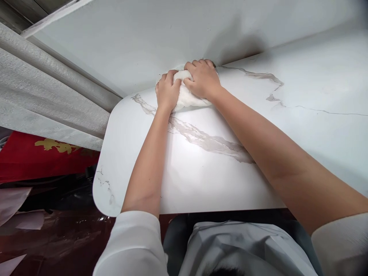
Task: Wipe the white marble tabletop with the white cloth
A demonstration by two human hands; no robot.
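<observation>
White cloth (188, 96) under hands (167, 92) (203, 79), red fabric (37, 163) w/ gold motif (54, 144).

the creased pale top (247, 245) has plain white sleeves (132, 245) stopping short of bare forearms (148, 165).

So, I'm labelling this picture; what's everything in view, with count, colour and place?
cloth: 1, white, under both hands
tabletop: 1, white with grey-brown veins, centre and right
wall panel: 1, pale grey, behind tabletop
curtain: 1, pale grey, left
red item: 1, red and gold, below curtain
sheets: at least 3, pale, bottom left
floor: 1, dark red, bottom left
garment: 1, pale grey, bottom centre
sleeves: 2, white, bottom
left hand: 1, bare, cloth's left part
right hand: 1, bare, cloth's right part
</observation>
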